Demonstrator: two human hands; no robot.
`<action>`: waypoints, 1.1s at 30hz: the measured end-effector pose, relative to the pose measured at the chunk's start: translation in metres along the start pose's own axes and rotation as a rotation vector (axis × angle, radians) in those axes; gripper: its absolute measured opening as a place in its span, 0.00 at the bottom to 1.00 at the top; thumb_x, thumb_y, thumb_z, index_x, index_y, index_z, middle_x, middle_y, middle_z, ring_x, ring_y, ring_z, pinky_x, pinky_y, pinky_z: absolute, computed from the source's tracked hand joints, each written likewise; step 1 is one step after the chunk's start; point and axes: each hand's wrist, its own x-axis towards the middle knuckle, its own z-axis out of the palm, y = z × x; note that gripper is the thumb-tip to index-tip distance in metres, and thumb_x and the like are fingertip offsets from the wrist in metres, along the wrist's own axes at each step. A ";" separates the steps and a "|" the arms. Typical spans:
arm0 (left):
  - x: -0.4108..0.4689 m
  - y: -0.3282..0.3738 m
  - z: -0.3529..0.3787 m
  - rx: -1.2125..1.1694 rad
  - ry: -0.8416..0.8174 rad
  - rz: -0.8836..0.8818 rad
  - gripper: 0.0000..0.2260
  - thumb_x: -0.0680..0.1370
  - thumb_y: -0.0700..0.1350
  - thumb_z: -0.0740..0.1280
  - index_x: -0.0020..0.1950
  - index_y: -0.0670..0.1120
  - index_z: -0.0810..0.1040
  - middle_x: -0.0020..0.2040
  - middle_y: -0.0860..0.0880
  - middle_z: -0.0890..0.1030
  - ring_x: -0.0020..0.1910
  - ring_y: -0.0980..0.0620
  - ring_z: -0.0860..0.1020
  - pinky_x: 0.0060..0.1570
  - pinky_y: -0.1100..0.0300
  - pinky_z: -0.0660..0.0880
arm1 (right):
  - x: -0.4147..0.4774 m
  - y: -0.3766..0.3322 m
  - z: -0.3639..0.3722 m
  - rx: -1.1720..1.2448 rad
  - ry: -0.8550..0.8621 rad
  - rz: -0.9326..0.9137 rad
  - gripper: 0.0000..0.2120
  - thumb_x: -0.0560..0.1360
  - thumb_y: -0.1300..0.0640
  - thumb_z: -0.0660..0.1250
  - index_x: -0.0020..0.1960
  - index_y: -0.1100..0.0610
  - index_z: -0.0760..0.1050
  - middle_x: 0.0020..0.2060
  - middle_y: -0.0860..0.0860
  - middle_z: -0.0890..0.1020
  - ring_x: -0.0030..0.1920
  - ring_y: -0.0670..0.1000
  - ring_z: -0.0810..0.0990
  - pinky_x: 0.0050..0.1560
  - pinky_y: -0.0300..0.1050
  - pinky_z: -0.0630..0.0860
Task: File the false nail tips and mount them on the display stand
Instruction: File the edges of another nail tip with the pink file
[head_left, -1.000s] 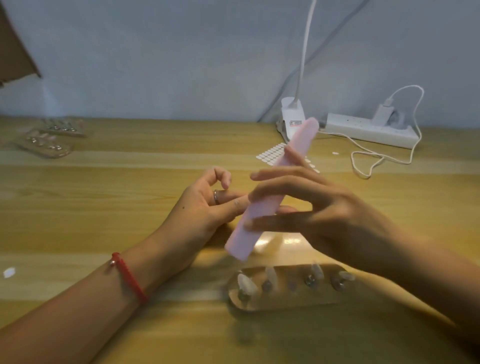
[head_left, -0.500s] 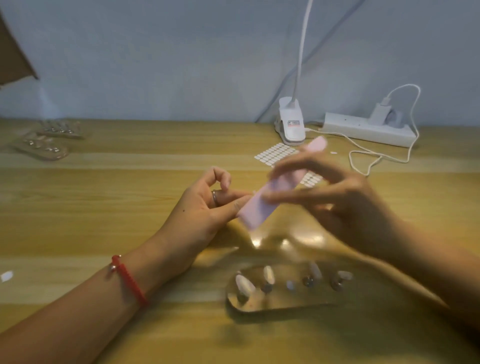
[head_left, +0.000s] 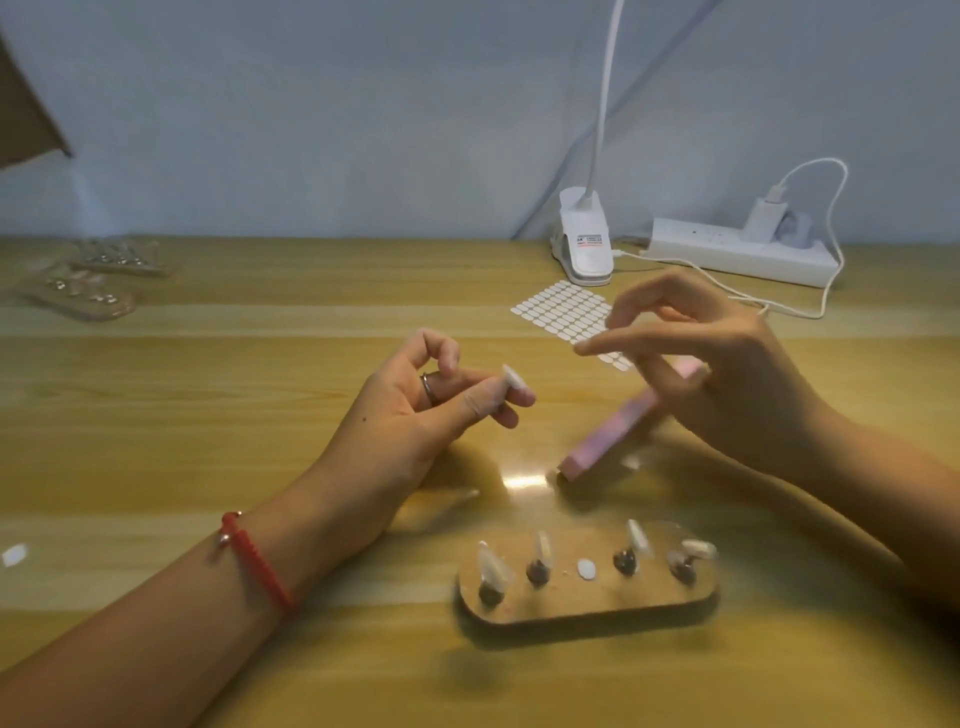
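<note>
Head: nail tip (head_left: 511, 378) pinched in left hand (head_left: 431, 415); file (head_left: 608, 436) beneath right hand (head_left: 727, 374), grip unclear

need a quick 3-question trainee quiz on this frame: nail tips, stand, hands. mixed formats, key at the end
1. How many nail tips are mounted on the display stand?
2. True or false: the left hand holds nothing.
3. Which post on the stand has no tip yet? A) leftmost B) middle C) rightmost

Key
1. Four.
2. False: it pinches a loose nail tip between thumb and fingers.
3. B: the middle one bears only a white dot.
</note>
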 end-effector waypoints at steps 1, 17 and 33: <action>0.001 0.000 -0.001 -0.008 0.009 -0.005 0.14 0.71 0.42 0.68 0.44 0.47 0.61 0.41 0.46 0.85 0.38 0.55 0.80 0.35 0.71 0.71 | -0.001 0.001 -0.003 0.015 -0.098 0.066 0.23 0.72 0.70 0.68 0.57 0.44 0.79 0.56 0.50 0.77 0.59 0.44 0.73 0.60 0.37 0.71; 0.004 -0.002 -0.006 -0.053 0.069 -0.055 0.11 0.70 0.42 0.66 0.42 0.48 0.63 0.39 0.49 0.83 0.39 0.55 0.80 0.31 0.69 0.69 | 0.011 -0.011 -0.035 0.118 -0.912 0.439 0.27 0.70 0.54 0.74 0.53 0.22 0.71 0.54 0.23 0.67 0.59 0.29 0.65 0.57 0.38 0.68; 0.004 -0.003 -0.005 -0.062 0.088 -0.062 0.10 0.70 0.41 0.66 0.43 0.48 0.64 0.39 0.48 0.84 0.38 0.55 0.80 0.30 0.69 0.70 | 0.005 -0.003 -0.007 0.197 -0.025 0.298 0.17 0.65 0.44 0.70 0.53 0.35 0.75 0.46 0.44 0.79 0.47 0.48 0.75 0.41 0.41 0.75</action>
